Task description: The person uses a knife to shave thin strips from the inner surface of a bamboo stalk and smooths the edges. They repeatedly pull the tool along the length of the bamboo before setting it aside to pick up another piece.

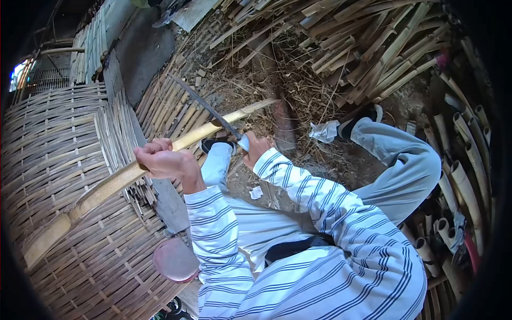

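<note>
A long split bamboo strip (101,195) runs diagonally across the view, its hollow inner side facing up, with a node near the lower left end. My left hand (168,161) is closed around it near the middle. In my right hand (257,149) is a large knife (205,104), gripped by its pale handle. The dark blade crosses over the strip ahead of my left hand, pointing up and to the left. The far end of the strip reaches over a brown log (282,120) on the ground.
Woven bamboo panels (58,138) cover the left side. A big heap of split bamboo (384,45) lies at the upper right, and bamboo tubes (466,189) are stacked along the right. Shavings (309,90) litter the ground. A round reddish object (175,260) sits below my left forearm.
</note>
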Demonstrator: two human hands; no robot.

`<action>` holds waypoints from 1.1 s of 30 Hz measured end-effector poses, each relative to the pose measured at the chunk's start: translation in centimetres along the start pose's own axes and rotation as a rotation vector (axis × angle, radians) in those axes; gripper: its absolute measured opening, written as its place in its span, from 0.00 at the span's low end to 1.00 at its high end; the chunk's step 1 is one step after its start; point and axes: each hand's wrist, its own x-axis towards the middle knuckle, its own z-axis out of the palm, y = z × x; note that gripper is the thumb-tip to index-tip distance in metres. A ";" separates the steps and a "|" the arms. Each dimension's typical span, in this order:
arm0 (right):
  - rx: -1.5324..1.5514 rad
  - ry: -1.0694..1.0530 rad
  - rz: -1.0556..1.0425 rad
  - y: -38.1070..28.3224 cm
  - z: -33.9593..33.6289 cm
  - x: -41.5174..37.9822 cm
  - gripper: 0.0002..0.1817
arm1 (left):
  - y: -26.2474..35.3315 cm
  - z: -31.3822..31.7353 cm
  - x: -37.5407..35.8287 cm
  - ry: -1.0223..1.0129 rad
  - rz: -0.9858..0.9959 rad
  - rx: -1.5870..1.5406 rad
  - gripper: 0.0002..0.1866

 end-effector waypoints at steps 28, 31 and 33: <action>0.032 -0.044 0.106 1.8 0.7 0.3 0.25 | 0.5 1.0 -1.2 0.151 -0.017 0.097 0.17; 0.030 -0.005 0.304 7.5 3.0 3.6 0.26 | 1.2 1.2 -2.1 0.174 -0.009 0.125 0.17; 0.039 0.119 0.294 11.0 5.7 5.1 0.26 | 0.8 0.9 -1.6 0.161 0.018 0.123 0.17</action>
